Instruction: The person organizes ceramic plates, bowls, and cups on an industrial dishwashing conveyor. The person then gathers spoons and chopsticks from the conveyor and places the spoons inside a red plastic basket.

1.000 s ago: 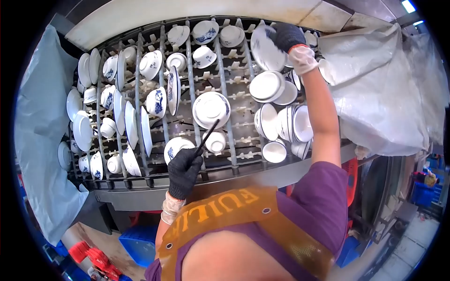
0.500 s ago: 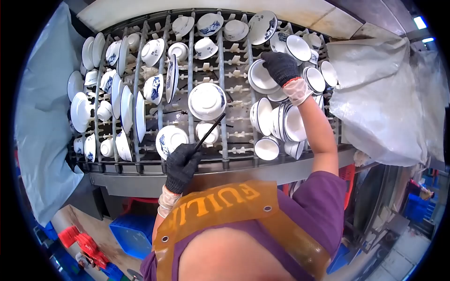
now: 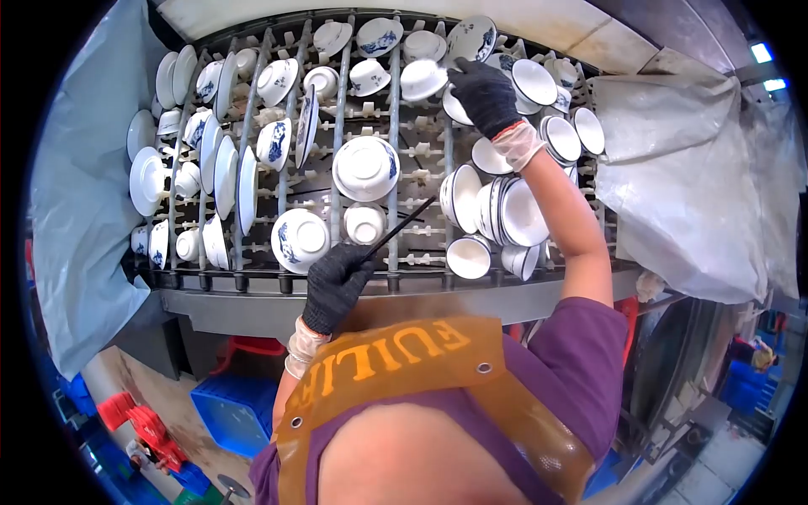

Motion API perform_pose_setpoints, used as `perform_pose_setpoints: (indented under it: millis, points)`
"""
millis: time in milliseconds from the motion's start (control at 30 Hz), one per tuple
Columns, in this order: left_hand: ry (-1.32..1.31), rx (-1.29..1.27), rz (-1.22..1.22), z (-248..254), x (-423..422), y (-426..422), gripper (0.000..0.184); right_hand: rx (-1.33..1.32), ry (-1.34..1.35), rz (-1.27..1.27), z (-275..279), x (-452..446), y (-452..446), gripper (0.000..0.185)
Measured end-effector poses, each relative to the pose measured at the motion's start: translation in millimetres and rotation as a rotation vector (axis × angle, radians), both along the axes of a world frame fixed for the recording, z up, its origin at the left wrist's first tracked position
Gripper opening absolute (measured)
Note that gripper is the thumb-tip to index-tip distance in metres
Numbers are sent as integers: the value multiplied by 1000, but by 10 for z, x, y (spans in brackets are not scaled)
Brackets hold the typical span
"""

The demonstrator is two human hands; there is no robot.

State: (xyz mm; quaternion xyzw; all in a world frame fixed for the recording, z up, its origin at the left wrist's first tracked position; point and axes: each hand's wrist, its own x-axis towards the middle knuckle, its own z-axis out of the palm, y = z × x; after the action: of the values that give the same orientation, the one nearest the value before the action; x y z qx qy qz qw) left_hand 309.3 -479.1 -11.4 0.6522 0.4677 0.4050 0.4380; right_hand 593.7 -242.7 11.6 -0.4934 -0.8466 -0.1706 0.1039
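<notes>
My left hand (image 3: 337,286), in a black knit glove, is closed around a thin black stick (image 3: 406,225) that points up and right over the rack. In front of it stand an upside-down white bowl with blue decoration (image 3: 300,242) and a smaller white bowl (image 3: 364,224). My right hand (image 3: 486,99), gloved the same way, reaches to the far side. Its fingertips grip the edge of a tilted, slightly blurred white bowl (image 3: 423,80). Another white bowl (image 3: 456,108) is partly hidden under that hand. A large upside-down bowl (image 3: 366,168) sits mid-rack.
The pegged conveyor rack (image 3: 340,126) carries upright plates (image 3: 225,177) on the left and grouped bowls (image 3: 522,210) on the right. Plastic sheets (image 3: 673,185) hang at both ends. A metal ledge (image 3: 227,311) runs along the front, with a blue crate (image 3: 227,417) below.
My right hand has moved up and left, and a white bowl is now at its fingertips. My left hand has shifted slightly right with the stick. The dishes appear slightly shifted.
</notes>
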Motion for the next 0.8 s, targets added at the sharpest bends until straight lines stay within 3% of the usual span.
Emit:
perform_pose_setpoints:
  millis: [67,133,200,267,300,333,367,400,467,533,567,600,667,733,800]
  points:
    - [0,-44,33,28,27,-9,19,83,36,-88,-313,327,232,48]
    - [-4,-93,65,4,80,-30,19,-398,154,-298,-262,439,281,49]
    - [-74,-95,15,-84,112,-28,19,-451,167,-276,-222,499,297,45]
    - [-161,-117,18,-107,162,-32,20,-394,201,-137,-153,507,321,36]
    - [-122,-56,3,-93,187,-24,20,-258,308,-114,6,315,139,25]
    - [-85,-1,-13,-77,221,-29,21,-56,216,26,42,189,-7,22]
    - [-73,-89,-20,-35,249,-41,21,84,114,74,152,-10,-272,19]
    - [-61,-178,-30,28,276,-40,22,263,111,305,155,-71,-435,17]
    - [-2,-147,-87,77,322,-15,23,-101,-81,328,164,-169,-752,18]
    - [-45,-25,-163,57,371,20,23,-157,29,313,205,-40,-771,25]
    - [45,9,-214,82,407,59,28,-183,109,110,194,63,-729,29]
    - [40,5,-214,135,477,116,28,-266,340,76,68,282,-588,33]
    - [257,324,-360,261,668,288,34,-445,-37,-55,-104,587,-365,38]
    - [429,431,-440,247,906,485,34,-674,-223,58,-143,619,-242,40]
    - [702,529,-464,249,1104,644,28,-630,-196,90,-144,609,-225,32]
